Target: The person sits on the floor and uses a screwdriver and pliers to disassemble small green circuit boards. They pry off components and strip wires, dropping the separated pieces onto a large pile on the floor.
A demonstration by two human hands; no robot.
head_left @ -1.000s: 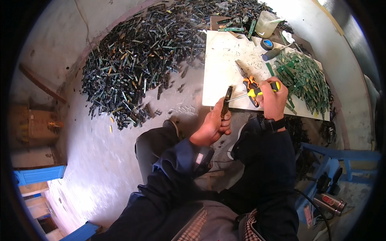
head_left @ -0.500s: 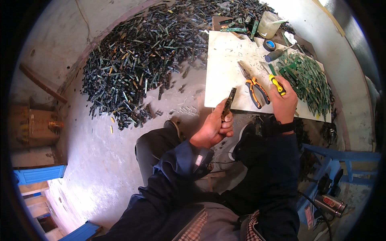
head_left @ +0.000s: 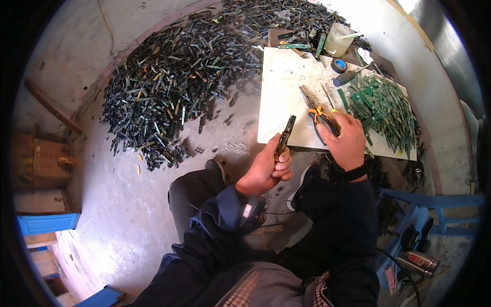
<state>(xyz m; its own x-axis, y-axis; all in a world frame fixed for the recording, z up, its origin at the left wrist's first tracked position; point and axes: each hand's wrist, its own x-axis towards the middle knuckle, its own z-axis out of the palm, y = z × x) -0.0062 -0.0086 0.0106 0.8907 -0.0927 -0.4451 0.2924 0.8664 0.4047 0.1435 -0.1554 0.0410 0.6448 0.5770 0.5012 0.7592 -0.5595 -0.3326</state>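
My left hand (head_left: 267,169) grips a narrow dark circuit strip (head_left: 285,135), held upright just in front of the near edge of a white slab (head_left: 286,84). My right hand (head_left: 347,139) is closed around the orange-and-black handles of pliers (head_left: 315,110). Their grey jaws point away from me over the slab. A heap of green circuit strips (head_left: 382,106) lies on the slab to the right of that hand.
A big pile of dark stripped boards (head_left: 176,82) covers the concrete floor to the left and back. A plastic cup (head_left: 338,40), a tape roll (head_left: 338,65) and a dark-handled tool (head_left: 347,77) sit at the slab's far end. Blue stool legs (head_left: 427,204) stand at right.
My right hand has drawn back from the green heap toward me with the pliers. My left hand has kept the dark strip and tilted it more upright.
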